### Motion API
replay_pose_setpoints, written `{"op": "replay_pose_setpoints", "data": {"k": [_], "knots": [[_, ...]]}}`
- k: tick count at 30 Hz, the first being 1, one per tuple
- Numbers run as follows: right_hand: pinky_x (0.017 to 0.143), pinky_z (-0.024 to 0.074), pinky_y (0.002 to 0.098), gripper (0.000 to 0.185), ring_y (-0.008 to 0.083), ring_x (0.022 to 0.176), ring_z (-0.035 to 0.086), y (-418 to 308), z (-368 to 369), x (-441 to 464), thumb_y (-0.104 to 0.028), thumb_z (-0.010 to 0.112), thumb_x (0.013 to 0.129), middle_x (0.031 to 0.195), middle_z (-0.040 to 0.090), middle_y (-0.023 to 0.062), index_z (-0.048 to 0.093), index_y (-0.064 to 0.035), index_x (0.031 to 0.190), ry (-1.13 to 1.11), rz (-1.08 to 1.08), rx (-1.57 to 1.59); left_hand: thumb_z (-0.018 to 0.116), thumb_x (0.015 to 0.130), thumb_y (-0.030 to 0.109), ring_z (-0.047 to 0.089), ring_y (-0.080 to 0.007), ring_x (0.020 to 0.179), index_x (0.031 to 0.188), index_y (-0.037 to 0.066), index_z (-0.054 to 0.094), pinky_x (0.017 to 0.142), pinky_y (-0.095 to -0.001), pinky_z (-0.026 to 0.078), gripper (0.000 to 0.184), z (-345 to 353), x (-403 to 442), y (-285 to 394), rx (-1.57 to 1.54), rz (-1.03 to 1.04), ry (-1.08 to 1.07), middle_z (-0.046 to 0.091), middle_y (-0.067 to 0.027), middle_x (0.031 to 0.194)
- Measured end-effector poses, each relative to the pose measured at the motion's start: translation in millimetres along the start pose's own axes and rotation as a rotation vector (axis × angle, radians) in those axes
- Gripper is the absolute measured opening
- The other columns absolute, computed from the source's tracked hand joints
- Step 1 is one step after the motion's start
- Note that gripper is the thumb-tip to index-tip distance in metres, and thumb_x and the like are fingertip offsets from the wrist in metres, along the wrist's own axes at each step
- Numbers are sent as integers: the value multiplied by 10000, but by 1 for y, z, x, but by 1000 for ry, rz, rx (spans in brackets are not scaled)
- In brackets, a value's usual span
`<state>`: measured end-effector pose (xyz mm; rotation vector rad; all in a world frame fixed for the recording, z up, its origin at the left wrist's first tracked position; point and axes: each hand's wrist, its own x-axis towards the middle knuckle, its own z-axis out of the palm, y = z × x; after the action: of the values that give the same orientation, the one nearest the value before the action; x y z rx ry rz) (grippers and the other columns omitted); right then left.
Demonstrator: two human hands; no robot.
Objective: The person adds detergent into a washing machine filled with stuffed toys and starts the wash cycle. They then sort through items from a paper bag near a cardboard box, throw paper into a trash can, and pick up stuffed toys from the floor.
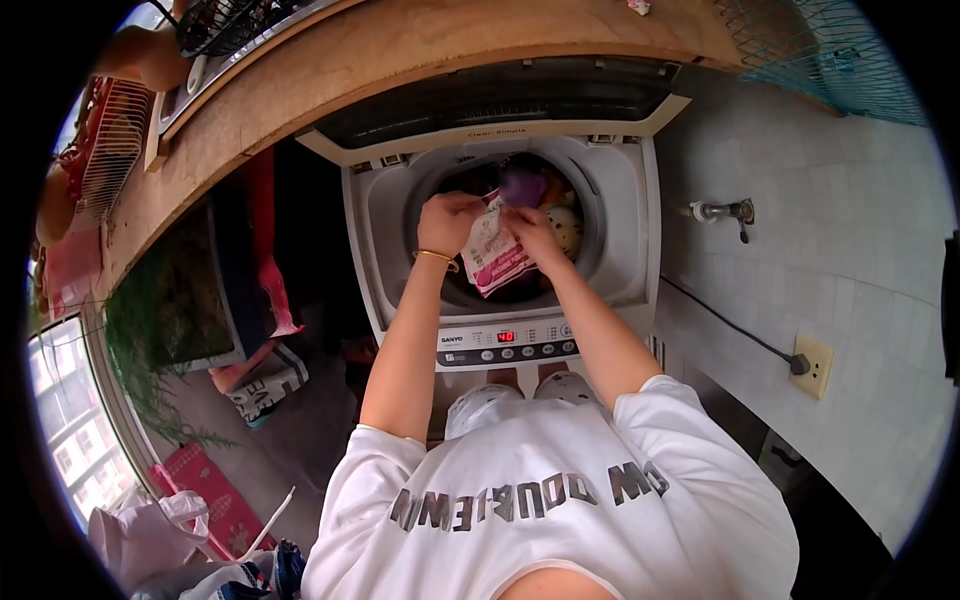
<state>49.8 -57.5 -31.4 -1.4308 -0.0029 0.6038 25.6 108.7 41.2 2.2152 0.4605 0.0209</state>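
Both hands hold a pink-and-white printed packet [496,258] over the tub of a top-loading washing machine [375,225]. The fingers of my left hand [449,220] are closed at the packet's upper left edge, and a gold bracelet circles that wrist. On the other side, my right hand [533,235] grips the packet's right edge. Below and beyond the hands, the tub holds laundry, including a purple piece [523,187] and a pale spotted piece [565,230]. The machine's lid [500,112] is raised, and its red display [506,337] reads 40.
A wooden counter [400,65] curves behind the lid. A tap [735,213] and a socket with a plugged-in cord [812,367] are on the right wall. Green plants [150,310] and bags [150,530] stand at the left; a teal wire rack [845,60] sits upper right.
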Motion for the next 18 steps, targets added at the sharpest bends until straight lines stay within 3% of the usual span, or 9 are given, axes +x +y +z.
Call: {"op": "replay_pose_setpoints", "data": {"k": [4,6,7,10,13,15,18], "knots": [[562,370,240,347,67,603,438,10,-1,0,-314,563,930,644,515,-24,617,5,803,-12,84,-32,652,707,248,650,-315,823,824,137,741,726,-378,520,184,-2,-5,11,185,-227,-12,674,-136,818],[603,402,233,292,70,651,481,29,-4,7,-275,567,930,722,564,-30,643,4,888,-35,109,-108,655,705,254,651,-316,815,812,124,740,727,-380,520,189,1,0,-1,27,-186,-108,674,-137,808],[587,398,257,334,86,624,476,32,-5,6,-302,552,934,679,551,-9,631,11,851,-23,99,-129,656,704,257,652,-316,811,806,118,739,727,-381,519,192,2,1,-8,-52,-166,-155,673,-137,803],[554,391,308,438,125,565,464,19,-4,3,-367,517,941,591,529,44,603,27,769,5,23,-271,659,704,258,655,-310,795,798,99,733,721,-375,516,199,1,-2,-20,72,-238,-18,674,-138,804],[551,395,319,485,156,553,472,6,0,2,-404,507,941,587,543,70,583,29,736,65,-137,-503,659,717,201,660,-281,768,798,69,722,700,-340,511,168,14,-12,-22,-9,33,-37,675,-132,785],[554,398,329,525,183,553,497,5,-6,0,-441,507,936,593,557,88,563,26,702,171,-242,-560,656,718,151,656,-254,742,812,47,713,687,-309,501,151,12,-13,-26,-179,62,-90,667,-129,763],[580,415,352,521,191,546,536,3,-19,5,-464,524,924,582,576,68,609,16,740,5,122,-306,652,761,63,625,-203,715,859,-9,695,676,-271,477,129,8,-23,-32,-358,55,-57,663,-106,796]]}}
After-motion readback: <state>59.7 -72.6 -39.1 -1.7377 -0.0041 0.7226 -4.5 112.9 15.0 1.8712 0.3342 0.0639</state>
